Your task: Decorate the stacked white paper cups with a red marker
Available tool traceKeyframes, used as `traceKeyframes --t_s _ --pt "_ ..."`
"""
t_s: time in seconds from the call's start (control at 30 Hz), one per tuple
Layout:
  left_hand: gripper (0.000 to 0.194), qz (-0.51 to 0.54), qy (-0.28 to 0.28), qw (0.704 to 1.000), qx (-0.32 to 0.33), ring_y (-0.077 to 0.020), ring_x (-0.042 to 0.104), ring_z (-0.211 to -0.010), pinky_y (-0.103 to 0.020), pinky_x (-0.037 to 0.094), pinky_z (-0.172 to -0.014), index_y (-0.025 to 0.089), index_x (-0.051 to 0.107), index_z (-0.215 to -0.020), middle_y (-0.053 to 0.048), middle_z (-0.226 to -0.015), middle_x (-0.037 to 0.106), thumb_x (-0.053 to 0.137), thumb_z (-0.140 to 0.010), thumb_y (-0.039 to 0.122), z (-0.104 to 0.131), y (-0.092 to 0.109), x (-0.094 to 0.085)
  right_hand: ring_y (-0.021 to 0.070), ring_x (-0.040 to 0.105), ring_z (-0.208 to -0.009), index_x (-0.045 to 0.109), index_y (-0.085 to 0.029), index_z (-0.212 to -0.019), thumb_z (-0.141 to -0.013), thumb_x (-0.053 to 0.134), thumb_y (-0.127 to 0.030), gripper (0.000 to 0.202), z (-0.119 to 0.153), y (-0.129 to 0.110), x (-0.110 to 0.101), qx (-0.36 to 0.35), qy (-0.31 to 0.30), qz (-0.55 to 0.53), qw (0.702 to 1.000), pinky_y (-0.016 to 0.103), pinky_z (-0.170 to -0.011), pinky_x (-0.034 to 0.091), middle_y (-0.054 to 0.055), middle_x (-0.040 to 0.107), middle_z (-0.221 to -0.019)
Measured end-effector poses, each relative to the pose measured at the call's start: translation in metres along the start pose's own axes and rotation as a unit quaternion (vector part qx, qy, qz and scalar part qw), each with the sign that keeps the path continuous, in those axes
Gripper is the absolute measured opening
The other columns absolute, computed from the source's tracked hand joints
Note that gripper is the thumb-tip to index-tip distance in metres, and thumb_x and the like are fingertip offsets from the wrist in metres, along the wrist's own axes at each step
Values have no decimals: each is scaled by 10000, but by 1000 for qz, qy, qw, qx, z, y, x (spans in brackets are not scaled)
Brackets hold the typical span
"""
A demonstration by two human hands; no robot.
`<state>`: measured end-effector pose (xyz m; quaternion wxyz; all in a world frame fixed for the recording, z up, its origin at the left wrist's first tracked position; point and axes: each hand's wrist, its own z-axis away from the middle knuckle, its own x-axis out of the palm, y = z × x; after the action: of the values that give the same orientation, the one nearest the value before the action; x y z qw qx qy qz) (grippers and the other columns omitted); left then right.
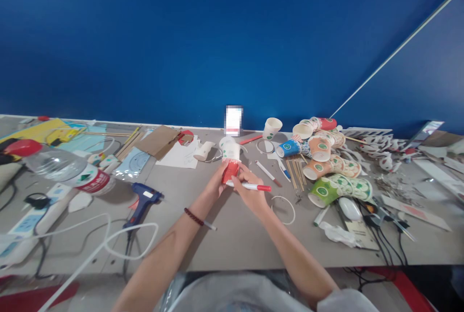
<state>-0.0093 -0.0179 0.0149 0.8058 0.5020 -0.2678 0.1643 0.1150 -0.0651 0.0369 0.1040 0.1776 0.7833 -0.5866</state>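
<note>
My left hand [216, 182] is wrapped round a red paper cup [229, 170] with a white pattern near one end. A white marker with a red end [253, 186] is pinched in my right hand [251, 195], its other end at the side of the cup. Right behind the red cup is a white paper cup [230, 151] with faint print; whether the two touch, I cannot tell. A brown-capped marker [268, 173] lies to the right of my hands, near several wooden sticks [296, 174].
Several coloured paper cups [326, 190] lie in stacks at right. To the left are a blue glue gun [143, 203], a plastic bottle [81, 174], a power strip [34, 225] and looping white cable [126, 242]. A lit phone [234, 121] leans against the blue wall [232, 36].
</note>
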Motion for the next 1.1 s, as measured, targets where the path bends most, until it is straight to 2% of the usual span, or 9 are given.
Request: traceKeyframes --t_s 0.07,0.17,0.33,0.5,0.7,0.93,1.1 --pt "368 0 -1 1000 -4 -205 696 -835 -243 556 -654 126 709 -1018 -117 -969 741 622 -875 455 -2 -1 -1 227 678 -786 516 -243 -539 -858 579 -369 349 0 1 1 0 7 -5 1000 337 -842 484 7 626 -588" --pt "358 -1 3 1000 -8 -202 695 -796 -252 555 -641 117 706 -1009 -121 -954 741 621 -877 439 -5 -2 -2 216 673 -722 498 -248 -545 -869 554 -384 356 0 2 1 19 29 -23 999 340 -813 500 3 632 -600" --pt "401 0 2 1000 0 -190 695 -771 -256 552 -657 113 689 -1069 -115 -928 734 634 -868 456 -4 -3 -2 250 692 -883 489 -251 -534 -864 558 -364 356 1 -1 2 -2 1 2 1000 333 -838 481 6 605 -554" --pt "398 -6 -8 1000 9 -200 694 -800 -262 546 -648 113 675 -1093 -126 -983 727 627 -875 443 -1 -4 -1 238 691 -799 456 -253 -531 -857 559 -367 360 1 -2 1 29 35 -30 999 316 -752 492 -8 564 -513" --pt "414 -4 4 1000 9 -192 691 -813 -265 546 -687 125 670 -1123 -110 -983 727 640 -866 447 -5 -7 -5 279 685 -990 468 -256 -520 -858 555 -328 357 2 0 1 9 9 -4 1000 355 -860 477 17 608 -564" --pt "425 5 10 1000 -3 -178 685 -741 -247 534 -637 104 677 -1075 -109 -897 727 676 -836 456 -4 -6 -4 242 686 -754 469 -247 -522 -853 573 -352 362 4 5 1 26 14 -51 998 362 -788 509 10 616 -555" --pt "404 0 6 1000 -6 -158 656 -645 -253 523 -575 90 673 -1080 -111 -858 719 636 -871 434 -5 -6 -4 253 696 -873 584 -225 -627 -893 511 -439 350 1 9 -2 45 65 -126 989 355 -798 519 45 692 -662"
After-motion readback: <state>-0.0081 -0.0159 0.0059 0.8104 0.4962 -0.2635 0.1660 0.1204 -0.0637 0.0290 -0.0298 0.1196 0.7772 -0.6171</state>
